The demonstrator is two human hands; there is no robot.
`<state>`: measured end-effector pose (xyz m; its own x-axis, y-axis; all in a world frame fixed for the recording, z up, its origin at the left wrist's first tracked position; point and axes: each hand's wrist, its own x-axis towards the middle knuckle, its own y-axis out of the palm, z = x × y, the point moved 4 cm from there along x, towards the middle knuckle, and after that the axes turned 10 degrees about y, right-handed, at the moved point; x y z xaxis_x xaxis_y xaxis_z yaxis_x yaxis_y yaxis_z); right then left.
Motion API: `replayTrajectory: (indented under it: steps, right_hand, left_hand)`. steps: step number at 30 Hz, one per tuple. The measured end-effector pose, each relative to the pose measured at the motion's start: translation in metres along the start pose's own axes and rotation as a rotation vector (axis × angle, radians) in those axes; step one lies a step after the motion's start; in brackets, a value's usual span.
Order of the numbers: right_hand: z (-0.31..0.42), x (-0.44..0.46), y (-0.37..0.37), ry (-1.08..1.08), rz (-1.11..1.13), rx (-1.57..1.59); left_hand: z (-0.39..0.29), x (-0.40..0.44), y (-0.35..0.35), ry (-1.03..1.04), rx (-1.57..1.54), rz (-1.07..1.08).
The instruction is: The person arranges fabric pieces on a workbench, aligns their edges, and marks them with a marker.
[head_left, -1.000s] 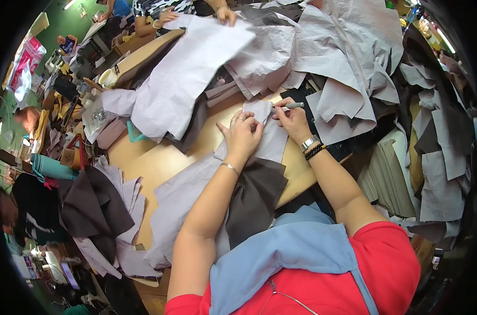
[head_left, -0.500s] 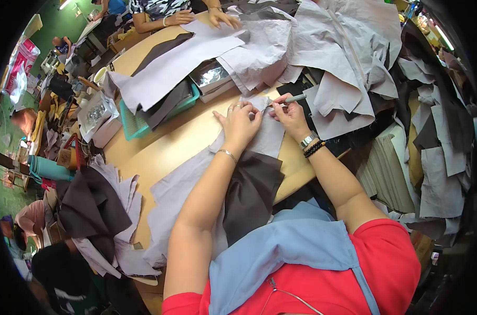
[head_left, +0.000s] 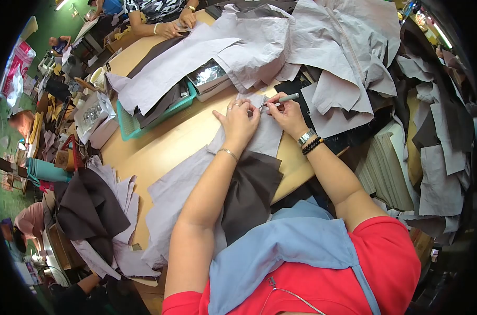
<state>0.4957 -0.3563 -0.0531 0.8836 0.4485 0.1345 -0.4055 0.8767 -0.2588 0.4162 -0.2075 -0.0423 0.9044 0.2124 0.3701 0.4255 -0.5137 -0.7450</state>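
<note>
Tan tbl (head_left: 162, 144) carries lt-grey cloth pcs (head_left: 176, 178), a teal basket (head_left: 157, 118) &, just beside it, a shiny-topped box (head_left: 214, 90).

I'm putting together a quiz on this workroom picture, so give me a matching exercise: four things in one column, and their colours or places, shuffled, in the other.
Things
1. pen
2. teal basket
3. camera wearer's shirt
4. beaded bracelet

Colours or places
A. red
B. partly under pale cloth
C. black
D. in the right hand

Pairs: 1-D, 2-B, 3-A, 4-C

A textile workshop, shown by heaped fabric pieces (head_left: 343, 58) around a worktable (head_left: 149, 157).
</note>
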Motion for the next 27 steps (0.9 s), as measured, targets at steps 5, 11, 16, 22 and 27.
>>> replayTrajectory:
  steps: [5,11,16,22,27]
  right_hand:
    - [0.005,0.001,-0.001,0.071,-0.05,0.027]
    - [0.011,0.005,-0.002,0.175,-0.056,0.061]
    - [0.014,0.016,-0.004,0.18,-0.1,0.026]
    - [0.008,0.037,-0.036,0.166,-0.161,-0.064]
    - [0.0,0.036,-0.056,0.061,-0.031,-0.896]
  left_hand:
    - [0.0,-0.001,-0.001,0.001,-0.013,-0.017]
    - [0.001,-0.002,0.0,-0.006,-0.006,0.01]
    - [0.001,-0.003,0.001,0.003,0.0,0.009]
    - [0.003,-0.018,-0.007,0.007,0.001,0.048]
    - [0.008,-0.039,-0.022,0.034,-0.094,-0.001]
